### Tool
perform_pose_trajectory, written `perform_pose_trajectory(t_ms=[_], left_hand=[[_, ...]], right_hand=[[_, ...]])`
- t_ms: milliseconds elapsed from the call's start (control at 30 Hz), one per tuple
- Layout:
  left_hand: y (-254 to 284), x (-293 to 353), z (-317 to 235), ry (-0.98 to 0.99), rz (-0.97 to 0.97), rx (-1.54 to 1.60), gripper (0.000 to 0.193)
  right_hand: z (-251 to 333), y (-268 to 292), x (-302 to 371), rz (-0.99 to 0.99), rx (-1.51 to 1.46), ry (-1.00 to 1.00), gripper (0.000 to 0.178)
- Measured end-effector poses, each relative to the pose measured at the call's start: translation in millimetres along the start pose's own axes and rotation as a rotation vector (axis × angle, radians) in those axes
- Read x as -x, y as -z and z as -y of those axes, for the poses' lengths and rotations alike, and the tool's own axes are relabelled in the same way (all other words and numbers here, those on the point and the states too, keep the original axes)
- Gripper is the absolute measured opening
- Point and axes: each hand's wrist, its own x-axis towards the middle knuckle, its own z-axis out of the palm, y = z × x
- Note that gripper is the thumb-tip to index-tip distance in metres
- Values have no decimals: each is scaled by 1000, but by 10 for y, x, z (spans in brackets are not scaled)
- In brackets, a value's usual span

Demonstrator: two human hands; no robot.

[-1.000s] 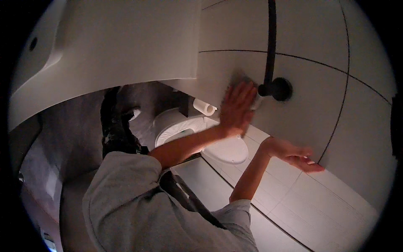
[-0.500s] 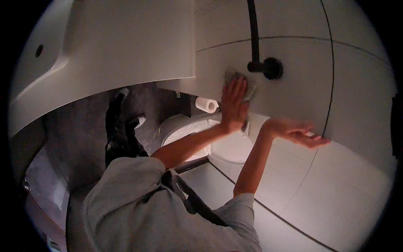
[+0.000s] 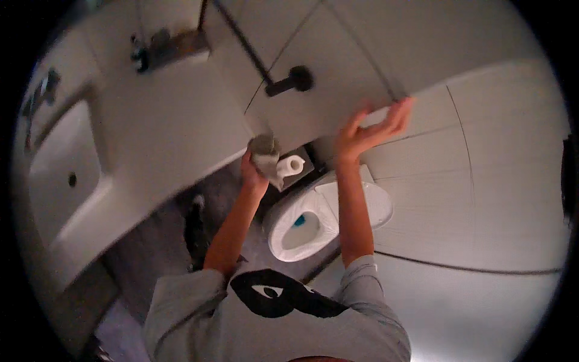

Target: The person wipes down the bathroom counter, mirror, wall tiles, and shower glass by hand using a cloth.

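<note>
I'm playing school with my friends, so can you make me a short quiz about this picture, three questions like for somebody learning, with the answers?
1. Multiple choice: What is the bare left hand holding?
A) a red plastic bucket
B) a crumpled grey cloth
C) a yellow wooden brush

2. True or false: In the picture, the white cylindrical paper roll appears closer to the left hand than to the bare right hand.

3. Fill the gap: The small coloured patch inside the white oval toilet is ____.

Key:
1. B
2. True
3. blue
</note>
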Motion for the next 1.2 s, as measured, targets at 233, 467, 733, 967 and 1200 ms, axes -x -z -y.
perform_pose_trajectory(t_ms=[233,467,733,967,1200], left_hand=[[-537,1137,383,60,8,-282,45],[-1418,1583,-64,-623,854,-1420,42],[-1468,1920,139,-721,1537,-1771,34],[-1571,1799,-285,-876,1019,-1670,27],[-2779,1207,-491,-1450,833,-1553,44]], right_hand=[[-111,1295,1094,202,-732,-1262,46],[549,1782,1414,284,-1686,-2069,59],[708,1853,1410,-176,-2026,-1673,59],[548,1833,1058,45,-1623,-1390,48],[-185,1196,274,-424,-1852,-984,40]])
